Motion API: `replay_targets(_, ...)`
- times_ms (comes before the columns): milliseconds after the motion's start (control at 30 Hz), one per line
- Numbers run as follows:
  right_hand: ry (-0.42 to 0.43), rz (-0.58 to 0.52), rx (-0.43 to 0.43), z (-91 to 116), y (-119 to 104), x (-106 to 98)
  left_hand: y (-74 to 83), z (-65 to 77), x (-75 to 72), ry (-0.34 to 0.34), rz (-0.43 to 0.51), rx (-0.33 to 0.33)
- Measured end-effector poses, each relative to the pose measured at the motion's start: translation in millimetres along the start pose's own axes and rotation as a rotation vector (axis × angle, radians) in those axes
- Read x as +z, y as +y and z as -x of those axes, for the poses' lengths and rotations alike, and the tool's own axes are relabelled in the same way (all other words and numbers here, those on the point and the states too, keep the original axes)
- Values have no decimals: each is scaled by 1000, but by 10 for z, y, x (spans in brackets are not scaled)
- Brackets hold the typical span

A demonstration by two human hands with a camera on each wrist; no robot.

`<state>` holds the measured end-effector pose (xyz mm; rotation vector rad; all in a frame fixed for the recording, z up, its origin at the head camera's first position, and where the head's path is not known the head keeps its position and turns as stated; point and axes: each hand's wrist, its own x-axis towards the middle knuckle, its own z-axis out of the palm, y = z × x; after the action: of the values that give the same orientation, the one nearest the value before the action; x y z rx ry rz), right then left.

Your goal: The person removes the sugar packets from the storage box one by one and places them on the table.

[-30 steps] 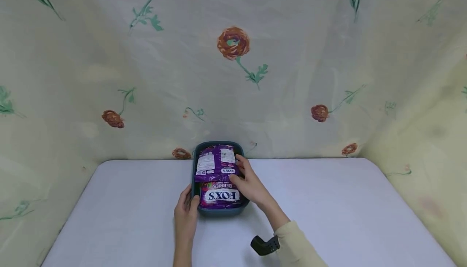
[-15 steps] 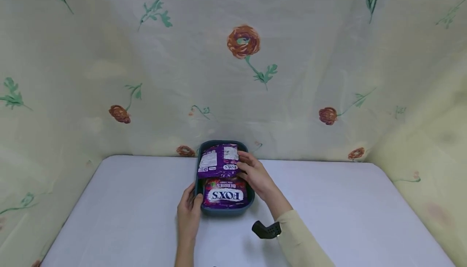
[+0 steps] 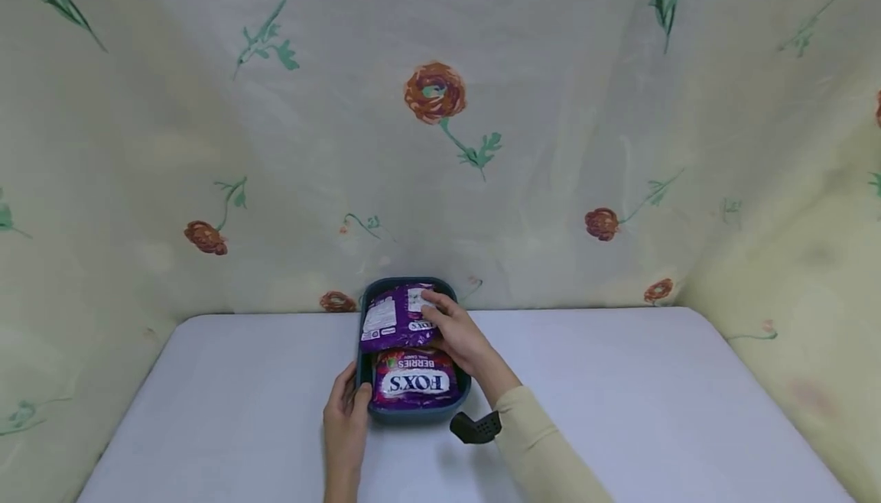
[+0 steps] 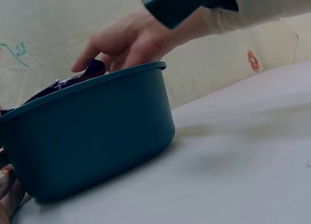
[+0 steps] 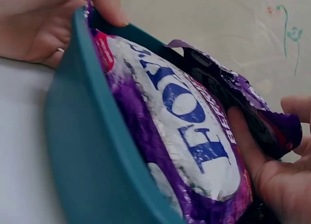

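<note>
A dark teal plastic tub stands near the back of the white table and holds two purple candy bags. The front bag, lettered FOX'S BERRIES, lies flat in the near half. Behind it, the rear bag has its printed back up and its near edge raised over the front bag. My right hand grips this rear bag at its right side; in the right wrist view the thumb is tucked under it. My left hand holds the tub's left wall, thumb at the rim.
A black wrist device hangs at my right sleeve, over the white table. Close behind the tub rises a flower-patterned cloth, which also lines both sides.
My right hand has moved further in over the rear bag, and the bag's near edge has lifted, showing more of the front bag. The left hand stays on the tub. The head view has shifted slightly.
</note>
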<state>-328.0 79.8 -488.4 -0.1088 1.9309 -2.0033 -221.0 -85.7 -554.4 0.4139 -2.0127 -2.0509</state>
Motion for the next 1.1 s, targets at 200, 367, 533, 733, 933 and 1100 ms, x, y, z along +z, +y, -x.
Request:
replay_targets(200, 11, -12, 4, -64, 45, 14, -17, 3, 9, 12, -10, 6)
replay_targets(367, 62, -20, -8, -73, 63, 49, -16, 13, 0, 16, -16, 10)
replay_targets(533, 80, 1, -33, -45, 84, 70, -15, 25, -13, 21, -34, 8)
replay_targets(733, 99, 0, -47, -25, 104, 81, -19, 26, -24, 14, -37, 20)
replay_targets(933, 142, 23, -66, 14, 109, 104, -26, 33, -13, 44, -103, 39)
replay_targets(1100, 183, 56, -100, 49, 112, 120, -33, 50, 12, 84, -166, 75)
